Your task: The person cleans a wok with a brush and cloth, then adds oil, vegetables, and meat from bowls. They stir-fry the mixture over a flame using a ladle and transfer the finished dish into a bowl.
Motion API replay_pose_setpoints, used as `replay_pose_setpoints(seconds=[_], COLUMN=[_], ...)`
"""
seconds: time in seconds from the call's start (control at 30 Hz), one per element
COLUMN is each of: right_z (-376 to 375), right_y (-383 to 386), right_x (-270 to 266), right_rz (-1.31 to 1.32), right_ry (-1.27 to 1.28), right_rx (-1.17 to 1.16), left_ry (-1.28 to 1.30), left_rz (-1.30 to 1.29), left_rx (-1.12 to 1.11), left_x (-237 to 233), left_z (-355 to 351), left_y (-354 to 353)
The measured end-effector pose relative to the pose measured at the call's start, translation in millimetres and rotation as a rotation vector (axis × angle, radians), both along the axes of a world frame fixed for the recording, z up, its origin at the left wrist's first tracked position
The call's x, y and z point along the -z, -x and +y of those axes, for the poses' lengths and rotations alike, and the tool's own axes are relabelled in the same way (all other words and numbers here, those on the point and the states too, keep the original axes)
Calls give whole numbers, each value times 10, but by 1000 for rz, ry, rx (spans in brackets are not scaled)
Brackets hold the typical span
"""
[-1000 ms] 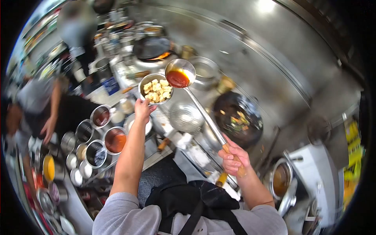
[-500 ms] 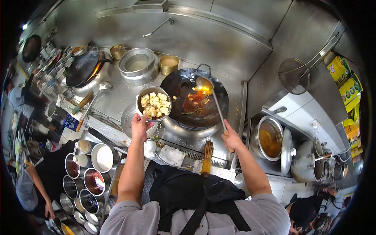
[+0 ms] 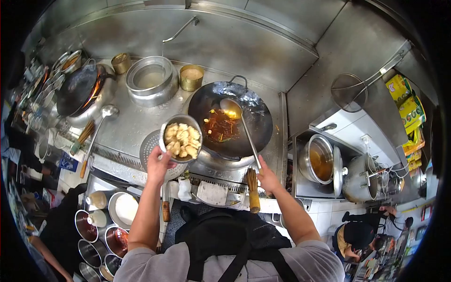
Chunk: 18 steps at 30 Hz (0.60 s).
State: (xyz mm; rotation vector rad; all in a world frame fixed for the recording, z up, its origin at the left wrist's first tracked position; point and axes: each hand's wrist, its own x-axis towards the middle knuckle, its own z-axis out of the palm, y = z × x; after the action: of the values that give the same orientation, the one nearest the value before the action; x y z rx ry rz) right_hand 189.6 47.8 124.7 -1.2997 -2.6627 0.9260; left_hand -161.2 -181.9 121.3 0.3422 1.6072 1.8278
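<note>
Surface (image 3: 136, 120): steel, spread from 9 to 12 o'clock, carrying burners and pots.
Wok (image 3: 256, 124): dark, just above centre, holding reddish sauce and vegetable bits.
Basin (image 3: 150, 81): round steel, at the wok's 10 o'clock, well apart from both hands.
Bowl (image 3: 181, 140): metal, heaped with pale chunks, held at the wok's 8 o'clock rim.
Ladle (image 3: 248, 138): cup inside the wok, long handle running toward 5 o'clock.
Left hand (image 3: 159, 163): fingers clamped on the bowl at its 7 o'clock.
Right hand (image 3: 268, 177): fingers wrapped round the ladle's handle end.
Brush (image 3: 252, 188): bamboo, just beside the right hand at its 8 o'clock.
</note>
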Motion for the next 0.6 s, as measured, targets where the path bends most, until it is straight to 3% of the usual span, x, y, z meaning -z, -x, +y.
replay_pose_setpoints(seconds=[0.03, 0.13, 0.2, 0.23, 0.27, 0.33, 0.37, 0.47, 0.57, 0.6], right_z=[-96, -267, -499, -561, -568, -573, -432, -330, -121, -59], right_y=[26, -474, -884, -1018, -1087, -1216, -1457, -1511, -1471, -1444], right_x=[-169, 80, 294, 354, 316, 161, 429, 162, 170, 171], right_rz=[-235, -267, -141, -11, -5, -124, -139, -183, -68, -32], right_ry=[98, 145, 229, 309, 306, -23, -71, -40, -105, -127], right_rx=[133, 199, 257, 300, 298, 201, 99, 110, 25, -1], left_ry=[11, 54, 77, 137, 190, 135, 147, 223, 253, 310], left_rz=[91, 453, 1165, 996, 1001, 1217, 1225, 1153, 1245, 1271], left_rx=[55, 69, -7, 48, 61, -25, -57, -178, -208, -27], left_x=[61, 69, 282, 86, 86, 108, 8, -433, -353, -279], left_z=[182, 732, 1060, 1143, 1270, 1505, 1571, 1639, 1645, 1598], left_y=[15, -156, -181, -302, -336, -266, -229, -214, -337, -452])
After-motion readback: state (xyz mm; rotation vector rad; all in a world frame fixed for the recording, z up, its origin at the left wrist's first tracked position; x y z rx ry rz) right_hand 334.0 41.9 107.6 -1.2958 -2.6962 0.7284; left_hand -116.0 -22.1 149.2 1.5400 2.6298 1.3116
